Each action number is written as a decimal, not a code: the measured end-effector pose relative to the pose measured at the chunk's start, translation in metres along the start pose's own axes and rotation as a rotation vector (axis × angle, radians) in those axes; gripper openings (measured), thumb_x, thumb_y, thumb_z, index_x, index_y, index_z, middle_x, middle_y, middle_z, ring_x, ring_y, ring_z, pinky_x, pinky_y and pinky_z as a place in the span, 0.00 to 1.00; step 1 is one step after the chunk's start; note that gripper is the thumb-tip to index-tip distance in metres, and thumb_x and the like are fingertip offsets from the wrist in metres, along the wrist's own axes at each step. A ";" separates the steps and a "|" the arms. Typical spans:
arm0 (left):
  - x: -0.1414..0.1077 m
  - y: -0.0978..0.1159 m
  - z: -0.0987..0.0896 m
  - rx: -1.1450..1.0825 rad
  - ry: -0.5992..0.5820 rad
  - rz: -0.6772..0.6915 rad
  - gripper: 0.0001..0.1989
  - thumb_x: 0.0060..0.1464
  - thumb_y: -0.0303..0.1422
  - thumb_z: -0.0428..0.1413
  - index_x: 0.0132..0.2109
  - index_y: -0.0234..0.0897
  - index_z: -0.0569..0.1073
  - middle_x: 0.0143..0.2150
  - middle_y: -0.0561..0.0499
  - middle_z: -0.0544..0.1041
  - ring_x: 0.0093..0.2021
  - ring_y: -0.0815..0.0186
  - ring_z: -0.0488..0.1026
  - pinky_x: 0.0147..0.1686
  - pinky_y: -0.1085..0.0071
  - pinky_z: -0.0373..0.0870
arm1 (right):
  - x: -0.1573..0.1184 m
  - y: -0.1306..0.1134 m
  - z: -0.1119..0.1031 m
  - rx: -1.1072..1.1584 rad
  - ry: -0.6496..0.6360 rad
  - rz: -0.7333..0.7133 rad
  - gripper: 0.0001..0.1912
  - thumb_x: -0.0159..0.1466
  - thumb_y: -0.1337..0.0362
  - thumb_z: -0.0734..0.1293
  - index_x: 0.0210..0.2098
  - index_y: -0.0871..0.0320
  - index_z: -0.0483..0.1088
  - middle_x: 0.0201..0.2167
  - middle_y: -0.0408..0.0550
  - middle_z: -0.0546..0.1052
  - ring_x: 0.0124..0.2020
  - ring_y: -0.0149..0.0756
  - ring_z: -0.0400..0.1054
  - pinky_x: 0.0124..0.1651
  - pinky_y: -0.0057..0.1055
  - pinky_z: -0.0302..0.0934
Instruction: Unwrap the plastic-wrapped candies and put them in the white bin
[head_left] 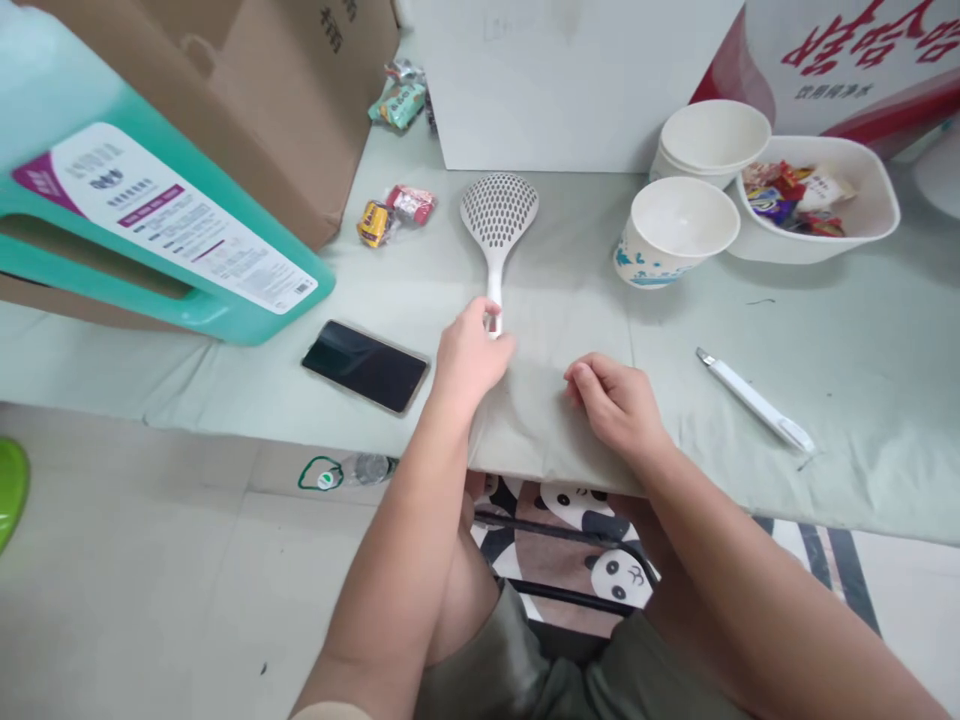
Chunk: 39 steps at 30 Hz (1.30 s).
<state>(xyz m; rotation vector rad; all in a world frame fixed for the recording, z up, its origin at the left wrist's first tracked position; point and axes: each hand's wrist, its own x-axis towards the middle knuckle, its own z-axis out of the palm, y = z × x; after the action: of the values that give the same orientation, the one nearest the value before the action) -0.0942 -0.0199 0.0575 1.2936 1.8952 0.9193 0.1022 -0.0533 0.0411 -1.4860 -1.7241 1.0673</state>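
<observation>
A white skimmer (499,212) with a perforated bowl lies on the cloth-covered table, its bowl pointing away from me. My left hand (471,350) grips the near end of its handle, thumb and fingers around it. To the right, my right hand (616,402) rests at the table's front edge, fingers curled into a loose fist with nothing visible in them. A dark phone (365,366) lies just left of my left hand. Beyond my right hand is a white utility knife (754,400), its short blade pointing away to the left.
A large jug of green liquid (247,270) leans at the left before a cardboard box (300,130). Wrapped sweets (409,203) lie beyond the phone. Paper cups (679,225) and a white tub (817,240) of sweets stand at the back right. A white box (570,90) stands behind the skimmer.
</observation>
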 end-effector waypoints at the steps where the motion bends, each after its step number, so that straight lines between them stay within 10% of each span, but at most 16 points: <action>1: 0.000 0.003 -0.002 -0.125 -0.044 -0.052 0.09 0.49 0.24 0.61 0.38 0.41 0.74 0.27 0.53 0.71 0.27 0.63 0.68 0.32 0.66 0.63 | -0.001 0.000 0.001 -0.002 -0.001 0.002 0.17 0.69 0.52 0.61 0.30 0.54 0.72 0.22 0.44 0.76 0.25 0.36 0.70 0.34 0.34 0.60; 9: -0.010 0.024 -0.016 -0.869 -0.139 -0.282 0.06 0.58 0.24 0.61 0.33 0.36 0.73 0.26 0.58 0.72 0.24 0.76 0.71 0.29 0.76 0.69 | 0.011 -0.018 0.024 0.348 -0.030 0.146 0.19 0.65 0.45 0.66 0.36 0.55 0.73 0.29 0.46 0.78 0.29 0.35 0.73 0.33 0.32 0.65; 20: -0.005 0.011 -0.048 -0.961 -0.050 -0.149 0.03 0.60 0.25 0.59 0.37 0.36 0.73 0.29 0.55 0.74 0.29 0.72 0.73 0.32 0.74 0.73 | 0.083 -0.101 0.084 0.639 -0.274 0.240 0.17 0.67 0.48 0.65 0.34 0.55 0.71 0.34 0.48 0.77 0.36 0.35 0.73 0.38 0.33 0.71; 39: 0.046 -0.012 -0.097 -1.460 0.083 -0.340 0.07 0.66 0.34 0.51 0.46 0.39 0.72 0.42 0.51 0.76 0.39 0.71 0.76 0.45 0.74 0.71 | 0.166 -0.130 0.145 0.673 -0.337 0.211 0.10 0.66 0.58 0.67 0.33 0.57 0.70 0.26 0.41 0.73 0.27 0.28 0.66 0.31 0.27 0.61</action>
<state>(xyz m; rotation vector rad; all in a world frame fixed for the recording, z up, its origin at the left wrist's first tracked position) -0.1933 0.0024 0.0938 0.0425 0.8948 1.6373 -0.1148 0.0787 0.0762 -1.1019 -1.2177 1.8684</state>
